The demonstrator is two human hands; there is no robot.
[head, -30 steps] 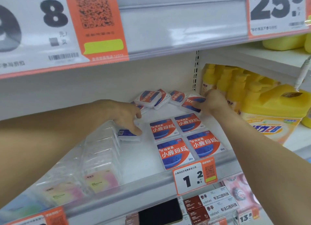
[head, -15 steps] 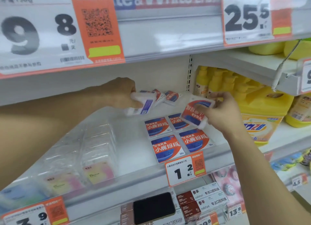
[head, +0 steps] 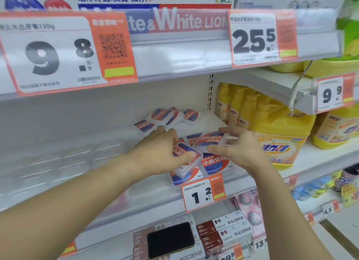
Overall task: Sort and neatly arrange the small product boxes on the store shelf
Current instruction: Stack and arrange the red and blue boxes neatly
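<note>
**Two boxes held above the front rows**

A small red-and-blue product box (head: 186, 156) is gripped in the left hand (head: 161, 152), with the thumb laid across its printed face and the fingers curled beneath it; the box is tilted, its lower white edge hanging over the front row. A second box (head: 210, 141) is pinched by the right hand (head: 240, 149), the thumb being placed at its lower edge and the fingers at its far side, so that it is held tilted just beside the first, the two nearly touching. Both are held above the boxes lying flat (head: 215, 163) on the white shelf (head: 200, 119), which are partly hidden by the hands. Further back, a loose cluster of boxes (head: 167, 116) is seen lying askew and overlapping near the rear wall, apart from both hands. A price tag (head: 204, 192) is fixed to the shelf edge below the hands. Yellow detergent bottles (head: 272, 127) are stood to the right, beyond the right hand.
</note>
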